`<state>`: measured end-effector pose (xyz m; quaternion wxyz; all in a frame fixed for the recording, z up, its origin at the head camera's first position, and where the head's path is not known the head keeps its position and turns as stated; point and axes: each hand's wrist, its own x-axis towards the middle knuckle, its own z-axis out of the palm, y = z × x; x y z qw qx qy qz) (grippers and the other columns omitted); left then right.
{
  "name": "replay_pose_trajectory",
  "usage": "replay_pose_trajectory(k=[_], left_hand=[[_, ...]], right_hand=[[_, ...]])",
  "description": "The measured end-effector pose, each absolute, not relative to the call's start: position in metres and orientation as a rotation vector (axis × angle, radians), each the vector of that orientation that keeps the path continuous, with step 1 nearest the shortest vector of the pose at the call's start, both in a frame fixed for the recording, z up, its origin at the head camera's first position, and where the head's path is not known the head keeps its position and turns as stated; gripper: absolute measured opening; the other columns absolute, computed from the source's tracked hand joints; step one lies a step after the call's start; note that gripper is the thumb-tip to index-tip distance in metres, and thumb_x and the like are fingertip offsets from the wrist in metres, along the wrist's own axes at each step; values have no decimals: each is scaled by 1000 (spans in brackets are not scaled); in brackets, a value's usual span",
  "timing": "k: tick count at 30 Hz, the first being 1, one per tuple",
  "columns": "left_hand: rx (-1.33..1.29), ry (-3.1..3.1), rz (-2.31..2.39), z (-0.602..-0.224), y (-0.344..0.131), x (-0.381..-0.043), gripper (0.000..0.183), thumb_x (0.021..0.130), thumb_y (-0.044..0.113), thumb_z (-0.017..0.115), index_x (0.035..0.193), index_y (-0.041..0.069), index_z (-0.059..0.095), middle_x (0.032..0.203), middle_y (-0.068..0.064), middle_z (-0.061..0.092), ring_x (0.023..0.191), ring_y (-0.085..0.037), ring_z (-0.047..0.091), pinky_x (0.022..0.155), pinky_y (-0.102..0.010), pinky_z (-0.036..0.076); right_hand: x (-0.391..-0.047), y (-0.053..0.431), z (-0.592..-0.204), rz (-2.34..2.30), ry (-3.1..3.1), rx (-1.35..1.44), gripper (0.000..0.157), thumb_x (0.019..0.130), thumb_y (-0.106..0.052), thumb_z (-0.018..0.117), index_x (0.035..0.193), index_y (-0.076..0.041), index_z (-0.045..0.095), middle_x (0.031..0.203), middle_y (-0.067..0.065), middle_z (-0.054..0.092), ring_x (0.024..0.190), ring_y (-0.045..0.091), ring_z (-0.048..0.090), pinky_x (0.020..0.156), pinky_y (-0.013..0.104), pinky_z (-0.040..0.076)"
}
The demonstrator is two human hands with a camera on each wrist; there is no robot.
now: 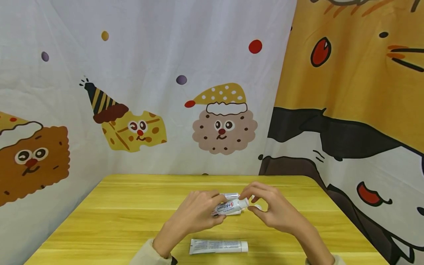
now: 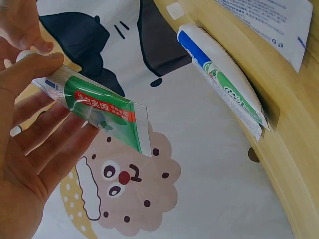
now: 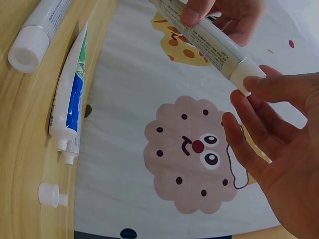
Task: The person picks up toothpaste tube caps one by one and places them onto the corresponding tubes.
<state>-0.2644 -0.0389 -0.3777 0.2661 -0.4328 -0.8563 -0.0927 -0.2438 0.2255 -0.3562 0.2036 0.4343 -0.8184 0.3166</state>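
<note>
My left hand [image 1: 198, 209] grips a toothpaste tube [image 1: 228, 207] above the table, its capped end pointing right. In the left wrist view, the tube's green and red printed side [image 2: 102, 102] faces the camera. My right hand [image 1: 278, 209] is at the capped end. The right wrist view shows its thumb and index finger pinching the white cap [image 3: 242, 77], with the other fingers spread apart. Beyond the hands lie two uncapped toothpaste tubes [image 3: 67, 104] side by side, partly hidden from the head camera. A loose white cap [image 3: 49, 194] rests near their nozzles.
Another capped toothpaste tube [image 1: 218, 246] lies flat near the front of the wooden table [image 1: 109, 221], cap to the right. Behind the table's far edge hangs a white curtain [image 1: 149, 55] with cartoon prints, and an orange cartoon cloth [image 1: 347, 88] hangs at right.
</note>
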Motion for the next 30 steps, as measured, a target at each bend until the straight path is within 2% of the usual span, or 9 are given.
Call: replay_pose_trajectory(k=[9, 19, 30], left_hand=[[-1166, -2320, -244, -377, -38, -264, 30, 85, 38, 83, 109, 22, 75, 94, 9, 73, 64, 3, 54, 53, -11, 39], [-1166, -2323, -234, -377, -37, -264, 29, 85, 36, 83, 109, 21, 75, 92, 9, 73, 63, 3, 52, 53, -11, 38], [-1174, -2356, -240, -377, -36, -263, 28, 85, 35, 85, 105, 20, 74, 93, 8, 72, 62, 2, 52, 54, -11, 39]], right_hand=[[-243, 226, -357, 882, -2278, 1158, 31, 89, -3, 78, 112, -22, 72, 106, -7, 73, 86, 5, 66, 73, 29, 59], [-245, 225, -359, 864, -2280, 1185, 40, 80, 3, 84, 110, -21, 72, 105, -7, 72, 85, 4, 66, 71, 26, 59], [-245, 226, -358, 850, -2297, 1176, 35, 79, -1, 86, 106, -19, 74, 95, -10, 71, 75, -2, 59, 63, 19, 52]])
